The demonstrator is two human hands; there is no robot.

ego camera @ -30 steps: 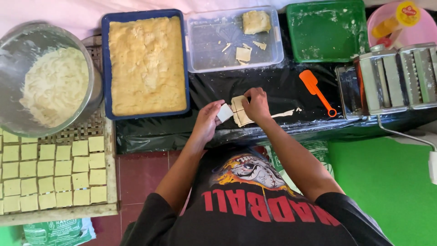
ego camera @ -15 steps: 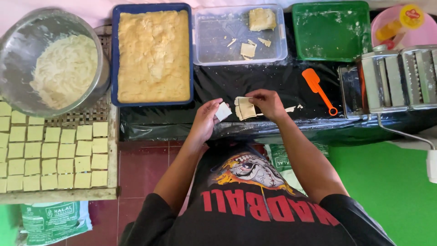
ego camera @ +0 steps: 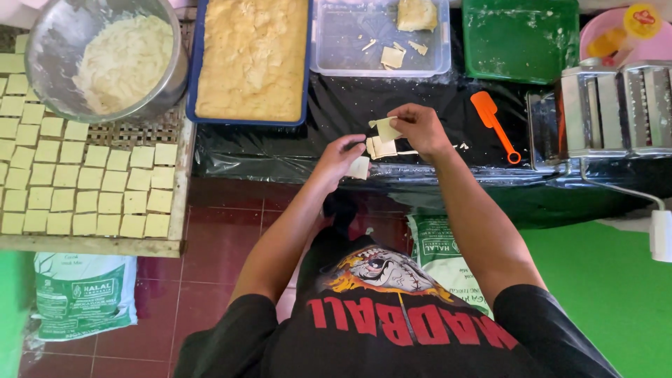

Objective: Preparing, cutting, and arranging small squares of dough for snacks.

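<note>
From the head view, the person works at a table covered with black plastic sheet point(ego camera: 336, 112). The right hand point(ego camera: 418, 128) is raised a little above the sheet near its front edge, fingers pinched narrow on a thin pale dough square point(ego camera: 384, 128) that hangs tilted from the fingertips. Just below it, a small stack of dough squares point(ego camera: 382, 148) lies on the sheet, close to the front edge. The left hand point(ego camera: 341, 154) sits just left of that stack, fingers curled narrow around another folded dough piece point(ego camera: 360, 167) held at the table's front edge. The two hands are near each other but apart.

Along the back edge of the table stands a blue tray point(ego camera: 199, 70) full of yellow filling, and right of it a clear plastic box point(ego camera: 322, 63) with a few dough scraps and one larger piece. Further right is a green tray point(ego camera: 521, 42) dusted with flour. An orange scraper point(ego camera: 493, 123) lies on the sheet toward the right, well apart from the right hand. At the right edge stands a metal pasta roller point(ego camera: 612, 105).

At the far left, a metal bowl point(ego camera: 49, 42) holds pale shredded filling. Below it a woven rack point(ego camera: 178, 182) carries rows of cut dough squares. Two printed sacks lie on the red tiled floor.
</note>
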